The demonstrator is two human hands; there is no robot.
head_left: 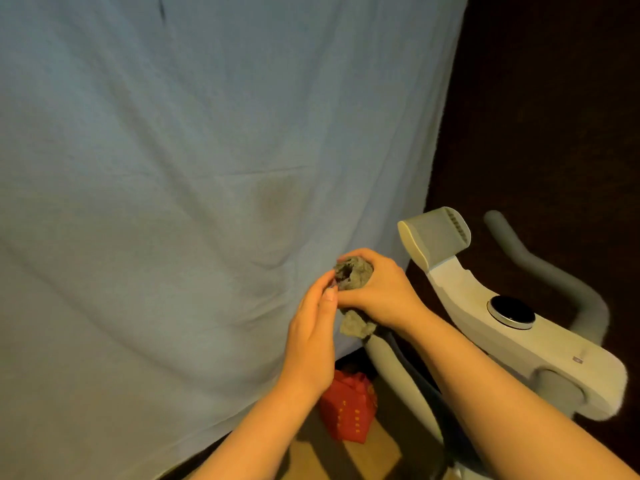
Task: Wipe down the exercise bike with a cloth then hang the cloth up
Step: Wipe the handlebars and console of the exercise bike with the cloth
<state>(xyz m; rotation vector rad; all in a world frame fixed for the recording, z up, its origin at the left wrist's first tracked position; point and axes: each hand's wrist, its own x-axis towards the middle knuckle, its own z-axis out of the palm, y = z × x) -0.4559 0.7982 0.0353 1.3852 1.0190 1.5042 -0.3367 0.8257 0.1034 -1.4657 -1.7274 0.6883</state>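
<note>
A crumpled grey cloth (pixel 353 273) is bunched in my right hand (pixel 381 289), whose fingers curl round it; one end hangs out below the palm. My left hand (pixel 311 334) is raised beside it, fingers fairly straight, with the fingertips touching the cloth's left edge. The white exercise bike (pixel 491 323) stands just right of my hands, with a round black knob (pixel 512 311) on its frame, a tilted holder (pixel 434 237) on top and a grey handlebar (pixel 540 265) behind.
A large light-blue sheet (pixel 207 168) hangs across the left and centre. A red patterned bag (pixel 346 410) lies on the wooden floor (pixel 346 459) below my hands. The right background is dark.
</note>
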